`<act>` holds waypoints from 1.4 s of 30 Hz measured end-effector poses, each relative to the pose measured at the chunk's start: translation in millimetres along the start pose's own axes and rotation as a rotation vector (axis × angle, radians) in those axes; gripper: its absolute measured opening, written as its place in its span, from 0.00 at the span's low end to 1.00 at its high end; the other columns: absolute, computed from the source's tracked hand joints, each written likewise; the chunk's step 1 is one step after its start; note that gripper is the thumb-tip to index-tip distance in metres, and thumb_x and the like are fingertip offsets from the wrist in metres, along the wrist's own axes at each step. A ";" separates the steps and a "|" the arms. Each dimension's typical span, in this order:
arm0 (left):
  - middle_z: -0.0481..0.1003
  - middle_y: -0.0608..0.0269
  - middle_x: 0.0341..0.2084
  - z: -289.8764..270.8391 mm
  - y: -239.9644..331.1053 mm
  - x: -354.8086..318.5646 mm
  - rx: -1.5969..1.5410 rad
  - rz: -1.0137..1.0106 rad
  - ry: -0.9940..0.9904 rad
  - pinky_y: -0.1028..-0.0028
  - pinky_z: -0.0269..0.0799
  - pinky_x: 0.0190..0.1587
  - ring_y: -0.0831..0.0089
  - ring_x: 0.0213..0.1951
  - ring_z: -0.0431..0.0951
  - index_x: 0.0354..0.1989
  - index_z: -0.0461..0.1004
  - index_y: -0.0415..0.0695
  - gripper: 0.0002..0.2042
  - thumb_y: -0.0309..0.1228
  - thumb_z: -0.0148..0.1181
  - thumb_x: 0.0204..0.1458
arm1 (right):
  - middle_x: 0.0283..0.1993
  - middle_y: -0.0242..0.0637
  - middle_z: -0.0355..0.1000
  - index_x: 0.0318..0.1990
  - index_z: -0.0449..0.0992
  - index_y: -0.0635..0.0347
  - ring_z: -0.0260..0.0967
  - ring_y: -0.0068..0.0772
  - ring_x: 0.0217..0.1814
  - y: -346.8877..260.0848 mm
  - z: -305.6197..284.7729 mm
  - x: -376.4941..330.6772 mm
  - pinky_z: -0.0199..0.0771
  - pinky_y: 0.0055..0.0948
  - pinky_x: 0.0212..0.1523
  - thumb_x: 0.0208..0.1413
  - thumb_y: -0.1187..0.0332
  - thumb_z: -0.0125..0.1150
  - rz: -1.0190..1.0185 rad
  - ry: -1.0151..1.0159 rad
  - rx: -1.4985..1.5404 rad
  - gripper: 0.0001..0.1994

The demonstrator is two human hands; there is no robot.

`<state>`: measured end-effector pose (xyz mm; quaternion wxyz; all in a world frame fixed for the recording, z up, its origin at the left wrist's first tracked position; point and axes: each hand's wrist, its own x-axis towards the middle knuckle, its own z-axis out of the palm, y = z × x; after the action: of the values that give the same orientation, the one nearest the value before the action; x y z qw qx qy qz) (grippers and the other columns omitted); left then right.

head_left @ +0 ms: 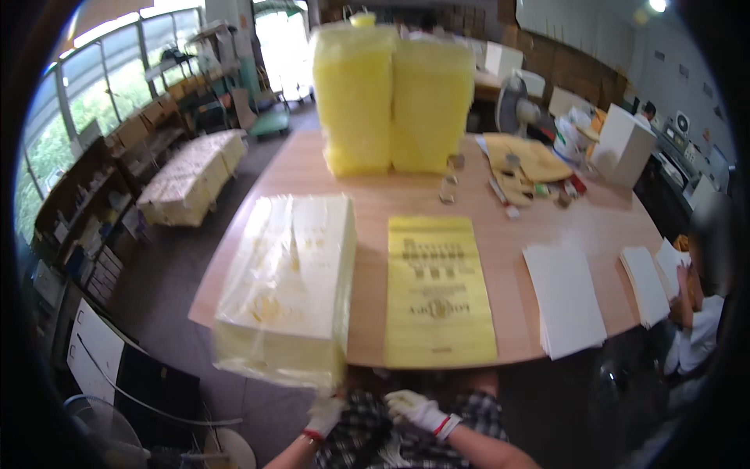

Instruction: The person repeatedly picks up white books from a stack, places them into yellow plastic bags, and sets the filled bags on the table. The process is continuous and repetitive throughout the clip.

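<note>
Both hands wear white gloves and are low in the view, near the table's front edge. The L hand (323, 417) is at the bottom corner of a big plastic-wrapped bundle of pale yellow bags (285, 285), touching the loose wrap there; its fingers are curled, but I cannot tell if they really clamp the plastic. The bundle lies on the front-left part of the wooden table (547, 223) and hangs a bit over the edge. The R hand (418, 409) is just beside the L one, fingers bent together, holding nothing that shows. A single flat yellow bag (439, 293) lies just right of the bundle. Further right are stacks of white sheets (564, 301), w/ another person seated at the far right. At the back stand two tall yellow stacks (393, 98).
</note>
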<state>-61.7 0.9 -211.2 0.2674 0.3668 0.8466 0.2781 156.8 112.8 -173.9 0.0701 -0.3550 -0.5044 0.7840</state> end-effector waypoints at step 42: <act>0.77 0.65 0.37 -10.3 319.9 80.7 -0.429 0.613 -0.385 0.78 0.68 0.34 0.79 0.33 0.74 0.51 0.63 0.41 0.17 0.21 0.49 0.51 | 0.52 0.49 0.63 0.51 0.63 0.60 0.65 0.48 0.49 -83.5 -93.9 55.8 0.64 0.43 0.49 0.48 0.60 0.57 -0.280 0.880 -1.489 0.24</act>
<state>35.2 244.5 -10.6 0.3958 0.5827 0.5558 0.4413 153.7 248.7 -153.2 0.1039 -0.5136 -0.8513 0.0273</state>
